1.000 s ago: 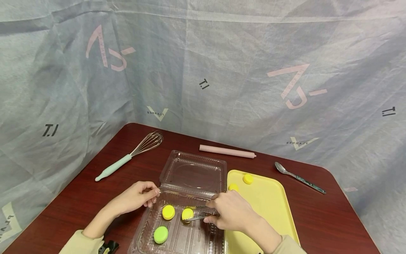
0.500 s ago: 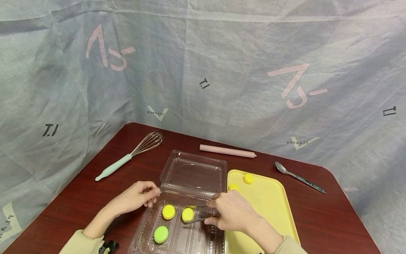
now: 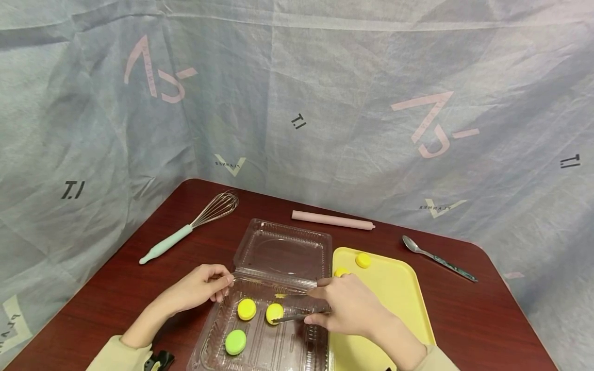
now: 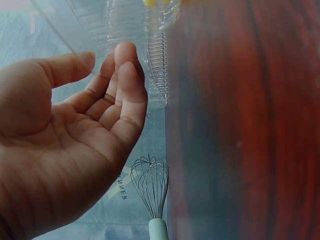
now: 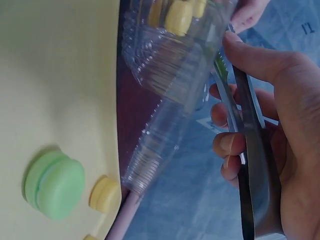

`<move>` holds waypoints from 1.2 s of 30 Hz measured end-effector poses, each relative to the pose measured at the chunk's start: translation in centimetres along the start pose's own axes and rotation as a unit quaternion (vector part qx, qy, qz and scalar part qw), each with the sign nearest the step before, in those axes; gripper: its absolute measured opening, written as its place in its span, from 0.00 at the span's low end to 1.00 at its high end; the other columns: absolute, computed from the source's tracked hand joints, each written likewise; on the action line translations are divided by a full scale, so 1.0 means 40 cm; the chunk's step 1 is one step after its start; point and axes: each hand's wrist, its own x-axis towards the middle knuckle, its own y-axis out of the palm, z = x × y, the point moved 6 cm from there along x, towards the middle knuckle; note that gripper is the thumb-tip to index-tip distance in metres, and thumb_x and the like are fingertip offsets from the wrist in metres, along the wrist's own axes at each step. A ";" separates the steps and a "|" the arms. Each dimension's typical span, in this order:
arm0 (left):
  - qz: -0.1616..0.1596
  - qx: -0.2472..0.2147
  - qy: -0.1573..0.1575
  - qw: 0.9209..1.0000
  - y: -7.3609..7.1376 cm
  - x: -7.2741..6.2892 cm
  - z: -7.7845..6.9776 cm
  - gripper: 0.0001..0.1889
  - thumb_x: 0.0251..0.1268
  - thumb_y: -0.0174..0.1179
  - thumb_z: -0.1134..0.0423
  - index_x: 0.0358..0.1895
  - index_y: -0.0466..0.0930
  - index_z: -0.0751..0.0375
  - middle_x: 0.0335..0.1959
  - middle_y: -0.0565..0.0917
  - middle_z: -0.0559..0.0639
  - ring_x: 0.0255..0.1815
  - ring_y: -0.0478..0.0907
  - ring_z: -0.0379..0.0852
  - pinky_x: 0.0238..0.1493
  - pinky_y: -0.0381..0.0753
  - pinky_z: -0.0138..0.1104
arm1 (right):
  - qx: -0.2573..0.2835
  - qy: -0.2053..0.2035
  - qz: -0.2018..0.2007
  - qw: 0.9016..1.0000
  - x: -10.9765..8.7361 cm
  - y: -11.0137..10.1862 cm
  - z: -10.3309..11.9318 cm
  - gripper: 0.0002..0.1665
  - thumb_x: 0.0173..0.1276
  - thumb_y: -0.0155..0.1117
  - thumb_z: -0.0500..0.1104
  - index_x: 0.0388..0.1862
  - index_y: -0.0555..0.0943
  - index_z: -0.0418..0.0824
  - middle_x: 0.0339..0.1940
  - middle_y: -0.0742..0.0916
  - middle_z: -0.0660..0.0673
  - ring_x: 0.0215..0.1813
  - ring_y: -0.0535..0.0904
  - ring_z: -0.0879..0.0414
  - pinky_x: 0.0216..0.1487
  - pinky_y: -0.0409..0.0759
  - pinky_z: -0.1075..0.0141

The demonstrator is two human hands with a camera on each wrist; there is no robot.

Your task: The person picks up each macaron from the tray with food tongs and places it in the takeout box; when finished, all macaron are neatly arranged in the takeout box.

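Observation:
My right hand [image 3: 352,305] holds metal tongs [image 5: 252,135], their tips over the clear hinged plastic box [image 3: 271,355]. One arm of the tongs overlaps a yellow macaron [image 3: 275,313] in the head view. Left of it in the box lie another yellow macaron [image 3: 246,309] and a green macaron [image 3: 235,342]. At the box's left rim, my left hand [image 4: 85,120] pinches the clear plastic edge between thumb and fingers. The box's lid [image 3: 285,255] lies folded back, away from me.
Right of the box is a yellow tray [image 3: 394,288] with a yellow macaron [image 3: 363,260] at its far end and a green macaron [image 5: 57,185] seen by the right wrist camera. A whisk [image 3: 190,226], pink rolling pin [image 3: 331,220] and spoon [image 3: 438,260] lie around on the table.
My right hand has shifted slightly right and the tongs' arms have spread apart around the yellow macaron, which stays in the box. My left hand has not moved.

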 end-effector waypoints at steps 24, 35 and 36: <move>0.002 -0.001 -0.004 1.000 -0.001 0.000 -0.001 0.11 0.77 0.54 0.63 0.41 0.80 0.69 0.27 0.80 0.51 0.24 0.77 0.43 0.30 0.78 0.33 | -0.015 0.025 -0.085 0.996 -0.097 -0.093 -0.076 0.20 0.57 0.75 0.61 0.42 0.88 0.52 0.24 0.72 0.67 0.21 0.64 0.74 0.24 0.66 0.74; 0.003 0.005 -0.001 1.000 -0.002 0.000 -0.001 0.10 0.77 0.54 0.63 0.41 0.80 0.68 0.26 0.80 0.50 0.24 0.77 0.42 0.29 0.79 0.34 | -0.025 0.056 -0.120 0.991 -0.169 -0.126 -0.124 0.18 0.54 0.78 0.60 0.39 0.87 0.54 0.25 0.72 0.69 0.20 0.60 0.76 0.23 0.61 0.74; 0.003 0.005 -0.001 1.000 -0.002 0.000 -0.001 0.10 0.77 0.54 0.63 0.41 0.80 0.68 0.26 0.80 0.50 0.24 0.77 0.42 0.29 0.79 0.34 | -0.027 0.060 -0.123 0.990 -0.177 -0.125 -0.128 0.18 0.53 0.79 0.59 0.39 0.86 0.55 0.25 0.72 0.69 0.20 0.60 0.76 0.23 0.61 0.74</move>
